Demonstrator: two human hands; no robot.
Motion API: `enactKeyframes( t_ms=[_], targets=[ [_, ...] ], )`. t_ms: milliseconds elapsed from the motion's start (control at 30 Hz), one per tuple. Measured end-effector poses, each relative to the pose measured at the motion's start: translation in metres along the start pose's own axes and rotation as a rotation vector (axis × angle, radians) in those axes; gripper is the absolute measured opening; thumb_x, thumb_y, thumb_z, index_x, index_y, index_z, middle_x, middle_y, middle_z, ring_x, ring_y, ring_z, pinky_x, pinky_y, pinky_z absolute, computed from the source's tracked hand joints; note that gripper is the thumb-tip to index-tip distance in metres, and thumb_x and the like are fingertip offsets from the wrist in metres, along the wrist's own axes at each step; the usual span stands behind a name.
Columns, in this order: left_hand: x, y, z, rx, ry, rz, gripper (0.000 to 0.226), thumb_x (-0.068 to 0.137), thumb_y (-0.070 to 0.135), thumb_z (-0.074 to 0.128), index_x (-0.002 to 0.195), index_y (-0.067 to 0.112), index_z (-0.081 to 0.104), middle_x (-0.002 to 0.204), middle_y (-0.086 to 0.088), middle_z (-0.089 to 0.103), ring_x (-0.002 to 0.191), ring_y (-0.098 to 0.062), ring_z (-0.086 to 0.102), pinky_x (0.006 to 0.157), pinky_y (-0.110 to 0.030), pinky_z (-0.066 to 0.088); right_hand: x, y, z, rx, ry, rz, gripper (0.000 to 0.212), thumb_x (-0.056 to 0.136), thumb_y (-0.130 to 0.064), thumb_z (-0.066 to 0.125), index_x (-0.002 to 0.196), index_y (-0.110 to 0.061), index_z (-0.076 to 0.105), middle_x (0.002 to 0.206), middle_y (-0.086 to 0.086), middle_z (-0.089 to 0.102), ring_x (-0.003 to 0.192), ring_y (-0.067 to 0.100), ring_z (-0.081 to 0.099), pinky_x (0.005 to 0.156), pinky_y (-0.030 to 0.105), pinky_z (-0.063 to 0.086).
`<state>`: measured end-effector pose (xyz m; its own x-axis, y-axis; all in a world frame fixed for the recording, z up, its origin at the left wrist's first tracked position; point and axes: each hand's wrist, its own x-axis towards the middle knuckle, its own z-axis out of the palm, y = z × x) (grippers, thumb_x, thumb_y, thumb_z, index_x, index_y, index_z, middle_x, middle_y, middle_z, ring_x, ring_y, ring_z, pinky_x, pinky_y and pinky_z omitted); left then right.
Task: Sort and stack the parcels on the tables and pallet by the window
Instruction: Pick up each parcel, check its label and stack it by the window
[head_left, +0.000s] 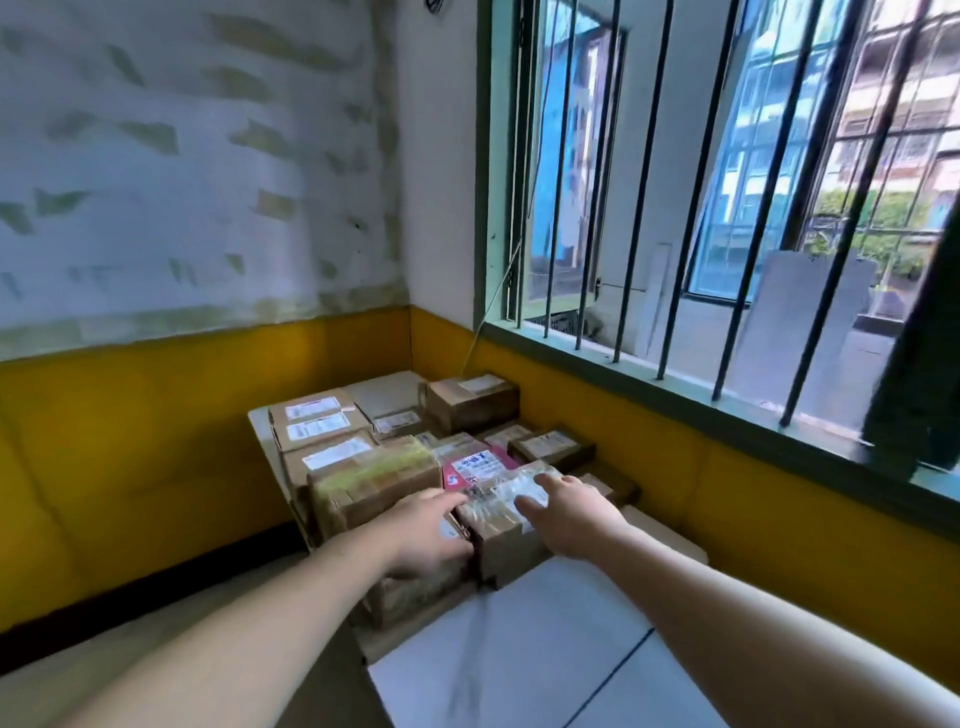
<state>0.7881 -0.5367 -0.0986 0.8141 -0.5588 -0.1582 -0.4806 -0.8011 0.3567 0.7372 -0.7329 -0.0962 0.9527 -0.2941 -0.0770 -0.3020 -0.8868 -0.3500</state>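
Note:
Several cardboard parcels are packed together on a low surface in the corner under the window. The nearest one is a small taped brown box with a shiny label on top. My left hand lies against its left side with fingers stretched forward. My right hand rests on its top right, fingers spread over the label. Beside it on the left stands a brown box with yellowish tape. A pink parcel lies just behind the small box.
Larger labelled boxes fill the back left, and a brown box sits in the back corner. A white tabletop lies right below my arms. Yellow wall panels and the barred window close the corner.

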Motion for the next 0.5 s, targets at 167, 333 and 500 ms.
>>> enactKeyframes(
  t_ms=[167,333,500],
  targets=[
    [0.049,-0.059,-0.012,-0.045,-0.052,0.057,0.073,0.090,0.045,0.060,0.151,0.028,0.024,0.160,0.000,0.015,0.145,-0.020,0.020,0.116,-0.031,0.019,0.048,-0.032,0.021,-0.006,0.031,0.086,0.065,0.096,-0.062,0.041,0.150,-0.026,0.036,0.151,0.006,0.044,0.131,0.027,0.048,0.105,0.039,0.044],
    [0.089,-0.121,-0.031,-0.008,-0.105,0.142,0.073,0.088,0.045,0.062,0.149,0.025,0.028,0.156,0.001,0.024,0.141,-0.018,0.027,0.115,-0.029,0.023,0.090,-0.067,0.050,-0.014,0.046,0.174,0.065,0.096,-0.061,0.042,0.149,-0.024,0.038,0.149,0.008,0.047,0.130,0.028,0.050,0.102,0.036,0.044],
    [0.128,-0.144,-0.051,-0.023,-0.144,0.196,0.070,0.089,0.041,0.062,0.149,0.027,0.028,0.156,0.003,0.026,0.139,-0.018,0.032,0.113,-0.030,0.028,0.116,-0.081,0.064,-0.015,0.012,0.272,0.066,0.097,-0.061,0.040,0.151,-0.024,0.034,0.147,0.009,0.049,0.129,0.027,0.051,0.102,0.035,0.044]
  ],
)
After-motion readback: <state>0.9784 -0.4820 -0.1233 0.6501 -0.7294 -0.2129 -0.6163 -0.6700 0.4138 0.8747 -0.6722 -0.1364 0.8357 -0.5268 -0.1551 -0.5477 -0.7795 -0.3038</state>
